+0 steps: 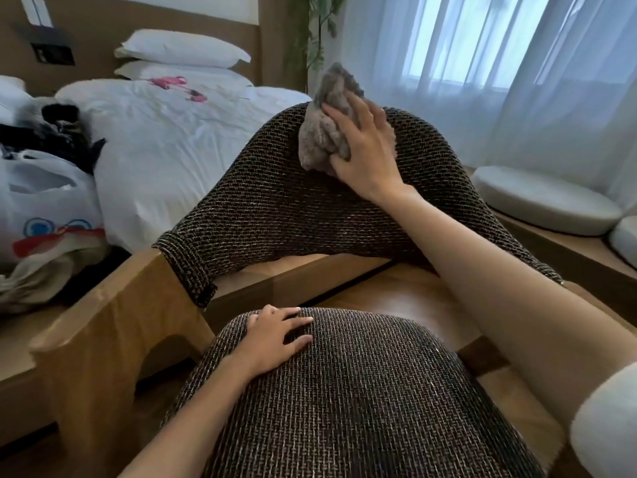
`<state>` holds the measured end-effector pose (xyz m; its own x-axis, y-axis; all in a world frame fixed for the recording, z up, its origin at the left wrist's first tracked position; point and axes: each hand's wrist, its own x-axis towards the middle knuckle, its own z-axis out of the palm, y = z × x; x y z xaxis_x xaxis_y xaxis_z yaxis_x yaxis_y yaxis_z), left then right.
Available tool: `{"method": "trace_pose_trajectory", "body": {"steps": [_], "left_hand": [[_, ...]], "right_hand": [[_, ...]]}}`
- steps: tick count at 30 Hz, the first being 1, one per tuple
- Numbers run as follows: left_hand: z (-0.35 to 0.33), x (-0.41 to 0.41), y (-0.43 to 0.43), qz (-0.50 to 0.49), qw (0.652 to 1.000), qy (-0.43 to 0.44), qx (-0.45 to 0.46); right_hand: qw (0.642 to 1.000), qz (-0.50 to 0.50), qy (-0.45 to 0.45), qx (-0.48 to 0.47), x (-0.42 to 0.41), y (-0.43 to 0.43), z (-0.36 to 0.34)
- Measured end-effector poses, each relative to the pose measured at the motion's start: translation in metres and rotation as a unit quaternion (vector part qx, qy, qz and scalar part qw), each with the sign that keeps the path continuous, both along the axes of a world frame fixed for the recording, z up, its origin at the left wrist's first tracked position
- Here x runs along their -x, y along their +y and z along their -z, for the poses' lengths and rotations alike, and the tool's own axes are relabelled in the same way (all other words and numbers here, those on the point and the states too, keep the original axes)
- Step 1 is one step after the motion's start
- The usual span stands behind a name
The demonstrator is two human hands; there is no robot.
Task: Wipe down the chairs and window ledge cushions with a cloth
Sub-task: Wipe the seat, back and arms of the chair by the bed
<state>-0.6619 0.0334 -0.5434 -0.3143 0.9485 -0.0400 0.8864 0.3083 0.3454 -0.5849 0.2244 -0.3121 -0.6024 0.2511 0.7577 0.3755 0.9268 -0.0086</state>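
A wooden chair fills the middle of the view, with a dark woven backrest [275, 208] and a matching woven seat cushion [362, 401]. My right hand [365, 150] presses a crumpled grey cloth [324, 132] against the upper part of the backrest, fingers spread over the cloth. My left hand [275, 339] rests flat on the far left corner of the seat cushion, fingers straight. Two white cushions [544, 201] lie on the wooden window ledge at the right.
A bed with white sheets [165, 143] and pillows stands behind the chair at the left. Plastic bags and dark clothes [44, 201] lie at the far left. Sheer curtains [517, 81] hang over the window. The chair's wooden armrest [103, 305] juts out left.
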Motion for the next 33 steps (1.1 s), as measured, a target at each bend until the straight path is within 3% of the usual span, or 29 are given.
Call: {"method": "trace_pose_trajectory", "body": {"steps": [6,9,13,16,20,24,30,33], "left_hand": [[0.003,-0.005,-0.007,-0.014,0.998,-0.016,-0.063],[0.003,-0.007,-0.009,-0.021,0.997,-0.012,-0.079],[0.002,-0.008,-0.01,-0.041,0.994,0.004,-0.097],[0.001,-0.01,-0.011,-0.083,0.989,0.019,-0.117],[0.0,-0.011,-0.01,-0.132,0.982,0.035,-0.128],[0.0,-0.012,-0.011,-0.136,0.983,0.038,-0.119],[0.005,-0.009,-0.01,-0.137,0.981,0.035,-0.131],[0.004,-0.011,-0.009,-0.14,0.98,0.036,-0.138]], "right_hand": [[0.989,-0.116,0.076,0.056,0.008,-0.008,0.055],[0.986,-0.161,-0.012,0.04,-0.012,-0.01,0.107],[0.977,-0.147,-0.132,0.076,-0.045,-0.015,0.155],[0.981,-0.164,-0.102,0.035,-0.052,-0.017,0.143],[0.986,-0.161,0.039,-0.027,-0.026,-0.022,0.073],[0.995,-0.1,0.016,0.008,0.024,-0.025,0.009],[0.982,-0.147,0.081,0.086,0.04,-0.033,0.042],[0.975,-0.197,0.043,0.097,0.024,-0.038,0.083]]}}
